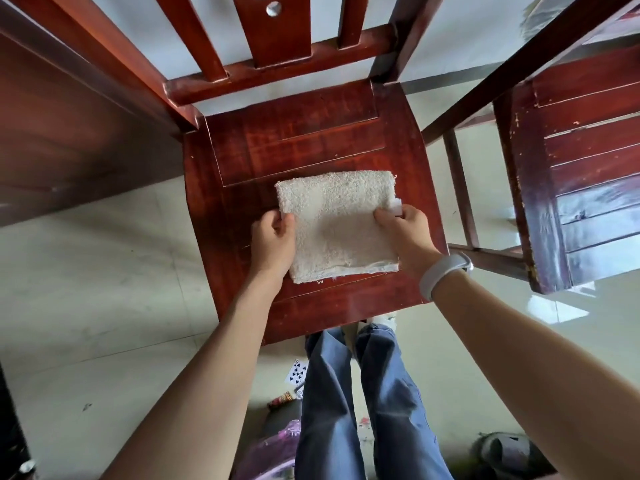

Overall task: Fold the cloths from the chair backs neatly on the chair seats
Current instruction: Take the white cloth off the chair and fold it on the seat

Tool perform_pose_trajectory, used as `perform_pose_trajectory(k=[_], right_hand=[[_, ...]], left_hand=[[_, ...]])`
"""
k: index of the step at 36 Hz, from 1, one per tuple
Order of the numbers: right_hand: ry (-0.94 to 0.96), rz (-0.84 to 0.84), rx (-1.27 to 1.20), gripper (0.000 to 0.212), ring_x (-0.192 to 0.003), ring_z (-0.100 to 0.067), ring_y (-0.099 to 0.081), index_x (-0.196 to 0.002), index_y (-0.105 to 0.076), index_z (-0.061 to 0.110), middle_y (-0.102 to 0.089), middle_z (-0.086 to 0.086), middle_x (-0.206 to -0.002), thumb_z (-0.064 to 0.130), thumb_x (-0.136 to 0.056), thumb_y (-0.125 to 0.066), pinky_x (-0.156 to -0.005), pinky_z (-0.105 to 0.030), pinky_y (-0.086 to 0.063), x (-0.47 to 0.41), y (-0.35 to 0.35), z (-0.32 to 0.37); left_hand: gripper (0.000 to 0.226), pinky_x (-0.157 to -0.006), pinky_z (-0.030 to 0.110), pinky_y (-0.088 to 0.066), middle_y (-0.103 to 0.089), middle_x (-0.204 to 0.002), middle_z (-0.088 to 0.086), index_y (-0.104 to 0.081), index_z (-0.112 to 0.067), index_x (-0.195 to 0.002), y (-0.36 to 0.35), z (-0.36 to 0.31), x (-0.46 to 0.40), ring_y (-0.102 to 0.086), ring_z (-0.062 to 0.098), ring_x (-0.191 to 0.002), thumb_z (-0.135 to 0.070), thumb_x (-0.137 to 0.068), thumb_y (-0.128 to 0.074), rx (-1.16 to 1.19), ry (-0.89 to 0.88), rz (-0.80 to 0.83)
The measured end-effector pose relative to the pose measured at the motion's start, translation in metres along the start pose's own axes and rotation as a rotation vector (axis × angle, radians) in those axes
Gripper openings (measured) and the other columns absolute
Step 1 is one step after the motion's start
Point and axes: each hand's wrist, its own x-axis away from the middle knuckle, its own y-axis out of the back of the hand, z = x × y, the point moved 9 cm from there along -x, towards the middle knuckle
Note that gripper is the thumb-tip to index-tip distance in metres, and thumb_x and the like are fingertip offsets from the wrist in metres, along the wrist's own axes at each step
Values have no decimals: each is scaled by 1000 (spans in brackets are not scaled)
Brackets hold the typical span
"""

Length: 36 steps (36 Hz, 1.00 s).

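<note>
A cream terry cloth (337, 223), folded into a rough square, lies on the red-brown wooden chair seat (294, 143) in the middle of the view. My left hand (273, 242) pinches the cloth's left edge, thumb on top and fingers curled underneath. My right hand (403, 230) pinches the right edge the same way, next to a small white tag. A white band sits on my right wrist. The chair back (273, 32) rises at the top with bare slats and no cloth on it.
A second wooden chair (581, 161) stands close on the right. A dark wooden table side (69, 133) fills the left. Pale floor tiles lie below, with a playing card (295, 372), some litter and my legs in blue trousers (356, 403) near the seat's front edge.
</note>
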Motion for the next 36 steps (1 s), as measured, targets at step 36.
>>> perform_pose_trajectory(k=[36], right_hand=[[205,-724,-406,25,-67,-14,-50,-117,-49,19,-53,1,-73,14,-92,-51,-63,-34,-47,292,495,-78]], left_hand=[[33,-89,7,-31,-58,-125,11,-54,-5,-124,-279,-272,429,-53,20,-113,-13,-92,-50,-400,-820,397]])
